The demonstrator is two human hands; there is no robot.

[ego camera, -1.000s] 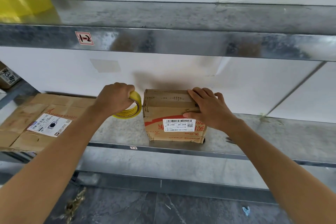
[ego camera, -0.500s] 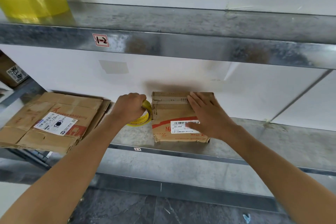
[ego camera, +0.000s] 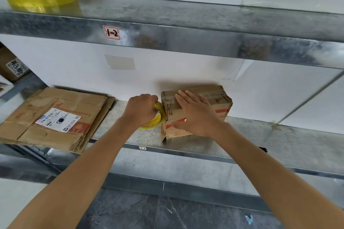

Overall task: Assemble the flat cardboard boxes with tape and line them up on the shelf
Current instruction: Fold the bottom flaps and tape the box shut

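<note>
Box turned, R hand flat on it, L hand grips tape; steel shelf, white wall behind.

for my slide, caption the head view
Left hand grips a yellow tape roll beside a cardboard box; right hand rests flat on it

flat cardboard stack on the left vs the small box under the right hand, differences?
The flattened brown cardboard stack lies collapsed; the small brown cardboard box stands folded up. The stack's footprint is broader, the box taller. Nobody touches the stack; the right hand presses on the box, the left hand grips a yellow tape roll beside it. Both: brown cardboard on the lower metal shelf.
</note>
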